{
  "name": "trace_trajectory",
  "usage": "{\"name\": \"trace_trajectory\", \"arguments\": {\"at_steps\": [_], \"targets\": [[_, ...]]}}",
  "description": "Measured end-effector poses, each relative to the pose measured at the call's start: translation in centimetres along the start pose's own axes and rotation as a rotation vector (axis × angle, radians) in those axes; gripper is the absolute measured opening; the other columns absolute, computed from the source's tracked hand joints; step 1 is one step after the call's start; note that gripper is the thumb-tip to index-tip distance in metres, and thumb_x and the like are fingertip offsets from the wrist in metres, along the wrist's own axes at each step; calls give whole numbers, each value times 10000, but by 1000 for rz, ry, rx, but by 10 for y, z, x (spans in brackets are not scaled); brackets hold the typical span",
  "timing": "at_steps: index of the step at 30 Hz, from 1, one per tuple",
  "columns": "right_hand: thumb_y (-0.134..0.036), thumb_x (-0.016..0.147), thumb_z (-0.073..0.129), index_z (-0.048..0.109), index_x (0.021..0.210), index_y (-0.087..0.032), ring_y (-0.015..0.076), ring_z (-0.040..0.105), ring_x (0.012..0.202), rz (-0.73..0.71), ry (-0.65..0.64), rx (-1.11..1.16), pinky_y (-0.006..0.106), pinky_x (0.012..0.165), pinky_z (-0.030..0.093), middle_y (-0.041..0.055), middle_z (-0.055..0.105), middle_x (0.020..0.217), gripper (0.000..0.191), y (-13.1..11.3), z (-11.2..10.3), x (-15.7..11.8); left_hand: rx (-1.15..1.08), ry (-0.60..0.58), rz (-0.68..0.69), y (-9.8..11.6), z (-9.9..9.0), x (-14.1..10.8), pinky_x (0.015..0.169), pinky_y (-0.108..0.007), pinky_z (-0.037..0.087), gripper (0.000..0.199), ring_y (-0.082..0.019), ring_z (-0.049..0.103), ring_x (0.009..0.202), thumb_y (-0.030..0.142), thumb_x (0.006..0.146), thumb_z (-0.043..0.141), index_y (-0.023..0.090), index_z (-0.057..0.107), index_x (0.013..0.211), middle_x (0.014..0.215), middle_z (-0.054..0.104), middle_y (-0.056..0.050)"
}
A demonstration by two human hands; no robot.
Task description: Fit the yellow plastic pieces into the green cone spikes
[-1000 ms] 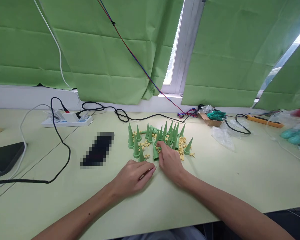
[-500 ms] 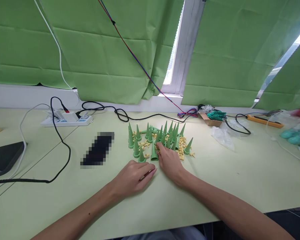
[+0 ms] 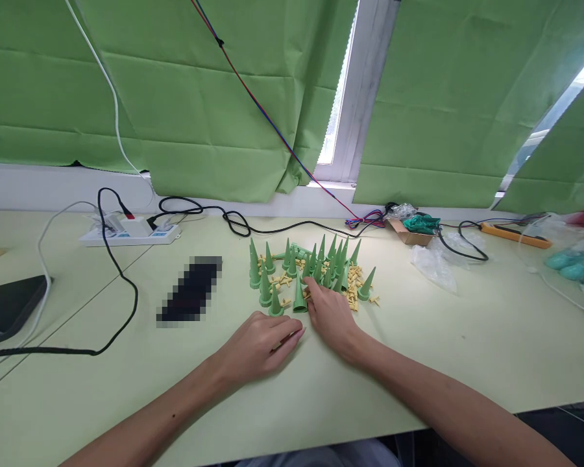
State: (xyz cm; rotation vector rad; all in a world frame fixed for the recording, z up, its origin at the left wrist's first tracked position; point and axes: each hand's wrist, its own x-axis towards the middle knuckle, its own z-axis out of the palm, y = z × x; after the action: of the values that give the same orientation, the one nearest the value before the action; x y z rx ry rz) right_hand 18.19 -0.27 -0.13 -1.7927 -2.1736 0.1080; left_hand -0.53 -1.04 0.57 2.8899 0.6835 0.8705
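Several green plastic cones point(image 3: 265, 289) with pointed tips and wider bases stand in a cluster on the table. Small yellow plastic pieces point(image 3: 353, 289) lie scattered among them. One green cone point(image 3: 300, 299) leans or lies with its hollow base facing me. My right hand point(image 3: 331, 314) reaches into the near side of the cluster beside that cone, index finger stretched forward and thumb apart; its other fingers are hidden. My left hand point(image 3: 267, 342) rests on the table just in front of the cones, fingers curled in and thumb close to them. Whether it holds anything is hidden.
A blurred-out dark rectangle point(image 3: 191, 289) lies left of the cones. Behind it are a white power strip point(image 3: 131, 235) and black cables point(image 3: 277, 231). To the right stand a small cardboard box point(image 3: 411, 233), clear plastic bags point(image 3: 433, 267) and an orange-edged tool point(image 3: 516, 236).
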Motion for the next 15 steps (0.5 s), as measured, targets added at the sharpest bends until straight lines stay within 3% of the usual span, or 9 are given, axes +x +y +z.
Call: {"name": "trace_trajectory", "arguments": {"at_steps": [15], "targets": [[-109, 990, 436, 528, 1237, -213, 191, 674, 814, -30, 0, 6, 246, 653, 409, 85, 693, 1001, 284, 2, 1, 2, 8, -4, 2, 2, -1, 2, 552, -264, 346, 253, -104, 562, 530, 175, 1005, 411, 178, 618, 859, 618, 613, 22]]}}
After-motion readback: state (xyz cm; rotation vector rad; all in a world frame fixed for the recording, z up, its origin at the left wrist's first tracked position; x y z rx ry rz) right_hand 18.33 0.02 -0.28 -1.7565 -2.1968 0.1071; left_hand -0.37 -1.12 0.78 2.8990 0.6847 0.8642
